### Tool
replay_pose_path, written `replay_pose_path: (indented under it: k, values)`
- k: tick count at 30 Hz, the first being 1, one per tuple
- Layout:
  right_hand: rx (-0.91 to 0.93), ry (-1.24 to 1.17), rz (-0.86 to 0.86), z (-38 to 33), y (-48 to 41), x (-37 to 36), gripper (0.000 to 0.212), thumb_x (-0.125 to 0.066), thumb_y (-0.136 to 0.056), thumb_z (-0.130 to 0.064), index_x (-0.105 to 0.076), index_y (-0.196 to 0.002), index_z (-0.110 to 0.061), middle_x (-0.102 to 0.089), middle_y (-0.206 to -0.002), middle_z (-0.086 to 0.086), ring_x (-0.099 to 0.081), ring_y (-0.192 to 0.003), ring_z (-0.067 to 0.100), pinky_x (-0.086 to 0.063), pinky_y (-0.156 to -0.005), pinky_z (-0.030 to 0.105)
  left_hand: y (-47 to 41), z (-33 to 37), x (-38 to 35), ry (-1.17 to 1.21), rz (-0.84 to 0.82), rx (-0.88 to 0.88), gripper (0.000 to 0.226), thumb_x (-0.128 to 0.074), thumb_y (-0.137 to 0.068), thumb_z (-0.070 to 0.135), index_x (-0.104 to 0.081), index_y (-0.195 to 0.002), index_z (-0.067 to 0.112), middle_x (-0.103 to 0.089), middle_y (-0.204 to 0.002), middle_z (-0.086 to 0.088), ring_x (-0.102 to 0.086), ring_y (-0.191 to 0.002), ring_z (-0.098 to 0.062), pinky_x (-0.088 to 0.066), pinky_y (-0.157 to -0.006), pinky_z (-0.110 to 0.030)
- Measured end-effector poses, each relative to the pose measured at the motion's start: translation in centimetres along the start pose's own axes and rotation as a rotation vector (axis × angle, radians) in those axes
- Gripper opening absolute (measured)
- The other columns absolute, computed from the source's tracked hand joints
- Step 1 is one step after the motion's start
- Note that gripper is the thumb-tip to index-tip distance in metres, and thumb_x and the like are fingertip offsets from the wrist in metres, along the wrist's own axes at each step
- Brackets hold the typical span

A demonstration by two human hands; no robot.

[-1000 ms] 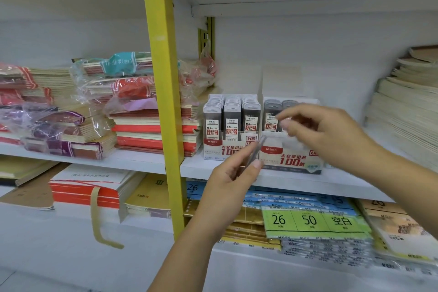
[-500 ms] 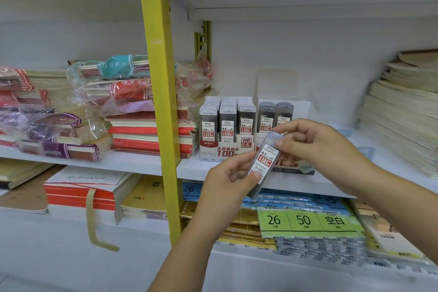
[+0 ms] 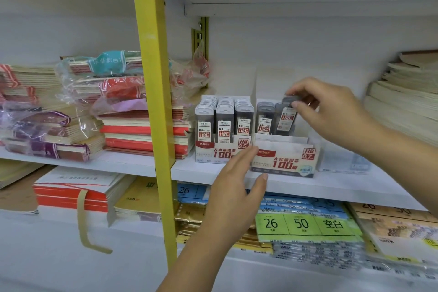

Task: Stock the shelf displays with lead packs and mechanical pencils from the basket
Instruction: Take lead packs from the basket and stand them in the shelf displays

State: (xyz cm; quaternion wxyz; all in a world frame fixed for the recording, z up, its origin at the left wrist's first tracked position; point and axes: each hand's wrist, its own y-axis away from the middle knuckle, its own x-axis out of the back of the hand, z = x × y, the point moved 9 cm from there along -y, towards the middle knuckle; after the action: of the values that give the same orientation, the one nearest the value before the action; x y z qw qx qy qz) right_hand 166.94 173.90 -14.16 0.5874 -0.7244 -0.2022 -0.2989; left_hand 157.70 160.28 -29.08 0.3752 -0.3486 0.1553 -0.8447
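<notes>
Two clear display boxes stand side by side on the middle shelf. The HB 0.5 display (image 3: 214, 153) on the left is full of grey lead packs in three rows. The HB 0.7 display (image 3: 284, 161) on the right holds only a few packs. My right hand (image 3: 331, 111) pinches the top of a 0.7 lead pack (image 3: 286, 118), tilted, its lower end inside the 0.7 display next to another pack (image 3: 264, 121). My left hand (image 3: 233, 193) hovers open in front of the shelf edge, below the two displays, holding nothing. The basket is out of view.
A yellow upright post (image 3: 151, 102) rises just left of the displays. Wrapped notebook stacks (image 3: 106, 106) fill the shelf to the left, a paper stack (image 3: 403, 102) the right. A small clear box (image 3: 343, 161) stands right of the 0.7 display. Index-paper packs (image 3: 303, 225) lie below.
My right hand took the lead pack from my left hand and carried it up into the 0.7 display. My left hand let go and opened.
</notes>
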Motion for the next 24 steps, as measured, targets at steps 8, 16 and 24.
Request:
replay_pose_path:
  k: [8, 16, 24]
  values:
    - [-0.143, 0.144, -0.127, 2.9, -2.1, -2.2, 0.009, -0.064, -0.089, -0.031, -0.065, -0.097, -0.027, -0.054, -0.095, -0.007, -0.048, -0.095, 0.011, -0.036, -0.076, 0.027, 0.1, -0.3, -0.1, 0.017, -0.007, 0.002, 0.054, -0.056, -0.100, 0.037, -0.037, -0.149, 0.044, -0.031, -0.133, 0.047, -0.017, -0.117, 0.040, -0.016, -0.099, 0.005]
    - [-0.100, 0.211, -0.013, 0.8, 0.8, 0.0, 0.029, -0.054, -0.096, -0.027, -0.063, -0.123, -0.025, -0.056, -0.111, -0.002, -0.039, -0.109, 0.013, -0.031, -0.088, 0.027, 0.4, -0.2, 0.2, 0.044, 0.009, -0.044, 0.050, -0.058, -0.100, 0.031, -0.043, -0.146, 0.043, -0.035, -0.139, 0.040, -0.021, -0.122, 0.035, -0.019, -0.102, 0.003]
    - [-0.259, -0.486, -0.098, -2.1, 17.6, -3.4, 0.012, -0.056, -0.091, -0.032, -0.063, -0.095, -0.040, -0.066, -0.080, -0.009, -0.061, -0.068, 0.011, -0.047, -0.059, 0.020, 7.8, -2.8, -3.2, -0.040, -0.048, -0.080, 0.029, -0.056, -0.093, 0.011, -0.065, -0.117, 0.024, -0.054, -0.108, 0.016, -0.056, -0.093, -0.001, -0.042, -0.080, -0.011]
